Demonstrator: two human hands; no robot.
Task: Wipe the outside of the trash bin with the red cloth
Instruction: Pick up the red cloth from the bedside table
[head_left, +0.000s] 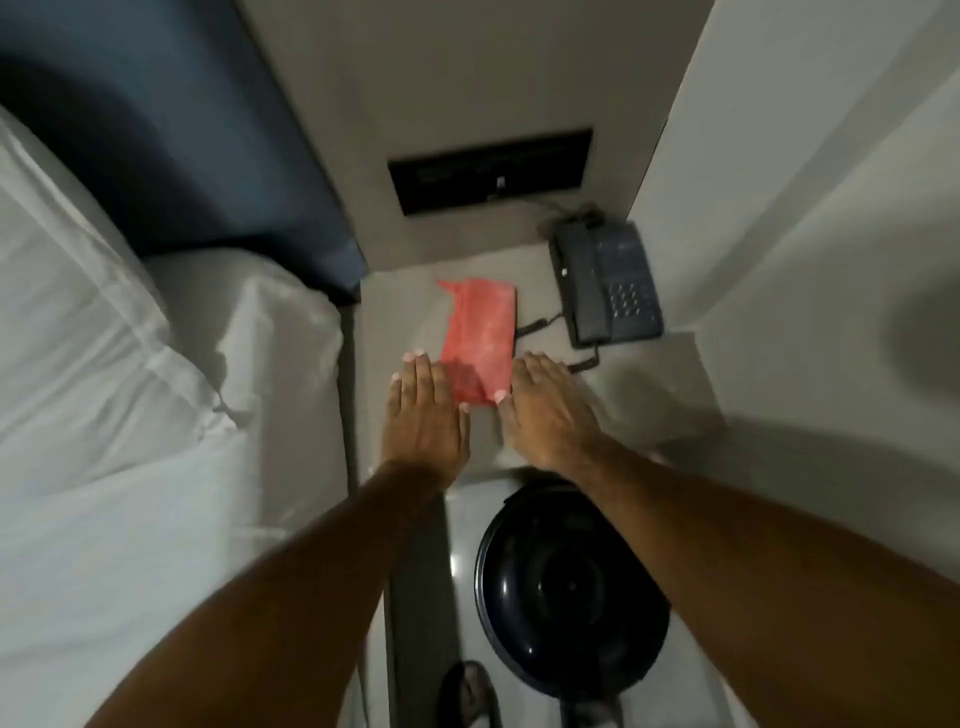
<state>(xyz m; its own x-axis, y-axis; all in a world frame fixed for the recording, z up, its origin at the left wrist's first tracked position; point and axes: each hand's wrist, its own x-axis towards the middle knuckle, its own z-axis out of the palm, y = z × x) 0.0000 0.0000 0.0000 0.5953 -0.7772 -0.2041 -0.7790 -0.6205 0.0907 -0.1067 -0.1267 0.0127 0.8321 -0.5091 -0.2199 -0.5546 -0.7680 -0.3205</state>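
Note:
A folded red cloth (480, 338) lies flat on the grey bedside table (400, 317). My left hand (423, 410) rests palm down at the cloth's near left corner, fingers extended and overlapping its edge. My right hand (545, 405) lies palm down just right of the cloth, thumb touching its near corner. Neither hand grips anything. Below the table's front edge, a dark round trash bin (566, 587) stands on the floor, seen from above with its opening facing up. My right forearm crosses over its right side.
A dark telephone (605, 283) with a coiled cord sits at the table's right rear. A black wall panel (491, 171) is behind. A bed with white linen (130, 389) runs along the left. A white wall (779, 208) closes the right. A foot in a sandal (470, 693) is near the bin.

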